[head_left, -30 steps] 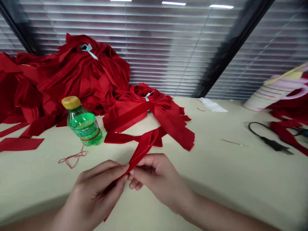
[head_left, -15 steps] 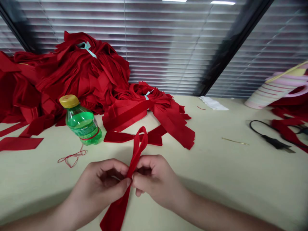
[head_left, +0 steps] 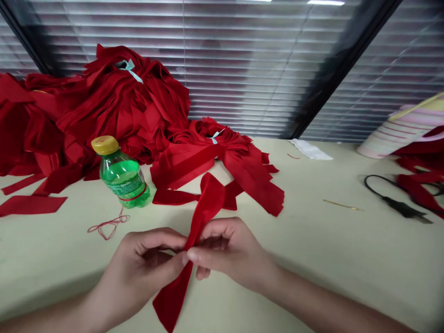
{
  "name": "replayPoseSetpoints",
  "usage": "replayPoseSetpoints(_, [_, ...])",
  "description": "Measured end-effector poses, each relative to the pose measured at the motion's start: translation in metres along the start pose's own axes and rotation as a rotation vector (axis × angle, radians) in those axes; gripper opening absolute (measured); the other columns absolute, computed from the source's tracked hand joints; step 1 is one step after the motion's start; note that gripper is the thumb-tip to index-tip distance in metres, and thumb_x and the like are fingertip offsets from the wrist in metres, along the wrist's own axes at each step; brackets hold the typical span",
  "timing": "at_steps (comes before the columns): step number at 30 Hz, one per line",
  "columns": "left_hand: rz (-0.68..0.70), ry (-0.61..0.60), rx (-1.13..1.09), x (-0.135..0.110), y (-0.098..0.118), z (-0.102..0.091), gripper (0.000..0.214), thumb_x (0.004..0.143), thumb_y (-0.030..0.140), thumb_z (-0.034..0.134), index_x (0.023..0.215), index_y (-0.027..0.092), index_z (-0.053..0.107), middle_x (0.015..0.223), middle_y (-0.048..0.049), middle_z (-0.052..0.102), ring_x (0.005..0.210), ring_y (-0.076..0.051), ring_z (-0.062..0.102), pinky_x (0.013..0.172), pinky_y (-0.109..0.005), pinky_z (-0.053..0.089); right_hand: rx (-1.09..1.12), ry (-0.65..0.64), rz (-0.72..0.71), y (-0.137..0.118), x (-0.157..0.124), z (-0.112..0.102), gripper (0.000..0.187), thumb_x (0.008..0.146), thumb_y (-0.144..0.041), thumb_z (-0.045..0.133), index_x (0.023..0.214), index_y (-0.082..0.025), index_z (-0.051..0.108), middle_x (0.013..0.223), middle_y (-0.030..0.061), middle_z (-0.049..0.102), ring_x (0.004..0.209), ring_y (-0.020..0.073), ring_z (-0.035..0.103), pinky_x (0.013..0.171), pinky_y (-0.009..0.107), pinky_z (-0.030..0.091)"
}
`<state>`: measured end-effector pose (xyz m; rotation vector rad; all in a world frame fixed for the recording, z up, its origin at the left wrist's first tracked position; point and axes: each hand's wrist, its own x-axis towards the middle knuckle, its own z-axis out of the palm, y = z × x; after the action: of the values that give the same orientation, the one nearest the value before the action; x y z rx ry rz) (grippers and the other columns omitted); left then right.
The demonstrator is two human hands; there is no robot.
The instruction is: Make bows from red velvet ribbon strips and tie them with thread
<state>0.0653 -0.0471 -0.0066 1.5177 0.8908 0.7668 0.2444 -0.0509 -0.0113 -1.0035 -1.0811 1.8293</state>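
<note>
- Left hand [head_left: 145,263]: fingers curled, thumb and forefinger clamped on the red velvet strip [head_left: 208,203].
- Right hand [head_left: 225,249]: thumb and fingers closed on the same strip, fingertips touching the left's.
- Both pinches meet at one spot, probably to hold a fold in place. A loop stands above the hands and a loose tail hangs below them.
- The strip sits between the hands, lifted off the table [head_left: 312,240].
- A tied bundle of strips [head_left: 243,162] is fanned just beyond the loop, with a big red pile [head_left: 114,106] back left. Looks like stock kept within reach.
- Green bottle [head_left: 123,175] is upright, left of the hands. Red thread [head_left: 107,225] lies between it and the left hand.
- Black corded tool [head_left: 398,206] is far right, well apart.
</note>
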Motion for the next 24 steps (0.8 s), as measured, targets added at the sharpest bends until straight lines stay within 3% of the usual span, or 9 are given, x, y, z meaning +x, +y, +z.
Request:
replayPoseSetpoints(7, [0.035,-0.052,-0.059,0.0,0.0,-0.001,0.014,0.085,0.017,0.058,0.082,0.023,0.07,0.074,0.0003,0.071,0.071,-0.015,0.067,0.07,-0.025,0.056,0.067,-0.077,0.021,-0.003,0.001,-0.002,0.02,0.061,-0.025,0.079,0.065,-0.011,0.066,0.06,0.0008,0.067,0.049,0.0092,0.063,0.049,0.018,0.051])
replayPoseSetpoints(13, [0.376,0.034,0.29,-0.001,-0.002,-0.002,0.028,0.079,0.003,0.059,0.09,0.027,0.069,0.078,0.0033,0.069,0.068,-0.009,0.065,0.062,-0.013,0.052,-0.018,0.022,-0.002,0.003,-0.002,0.004,0.003,0.064,-0.015,0.065,0.066,-0.012,0.064,0.058,-0.002,0.063,0.047,0.0072,0.058,0.05,0.019,0.049])
replayPoseSetpoints(16, [0.476,0.075,0.433,-0.002,0.001,0.0,0.03,0.074,0.0,0.062,0.088,0.026,0.068,0.076,0.0039,0.068,0.065,-0.008,0.064,0.061,-0.012,0.052,-0.06,0.048,-0.035,0.005,-0.005,0.009,0.011,0.061,-0.008,0.053,0.063,-0.013,0.063,0.056,-0.0035,0.059,0.048,0.0069,0.054,0.05,0.019,0.046])
replayPoseSetpoints(19, [0.421,0.141,0.483,-0.004,0.001,0.003,0.023,0.074,0.003,0.062,0.082,0.024,0.067,0.073,0.0042,0.068,0.063,-0.008,0.064,0.059,-0.012,0.051,-0.109,0.113,-0.076,0.006,-0.007,0.014,0.013,0.06,-0.007,0.051,0.061,-0.015,0.061,0.054,-0.0051,0.054,0.049,0.0065,0.049,0.048,0.018,0.041])
replayPoseSetpoints(24, [0.167,0.151,0.359,-0.004,-0.002,0.005,0.012,0.076,0.012,0.06,0.077,0.021,0.067,0.072,0.0022,0.071,0.063,-0.011,0.067,0.06,-0.014,0.054,-0.142,0.114,-0.084,0.007,-0.005,0.015,0.014,0.06,-0.008,0.049,0.061,-0.017,0.059,0.052,-0.0055,0.052,0.049,0.0073,0.045,0.046,0.019,0.037])
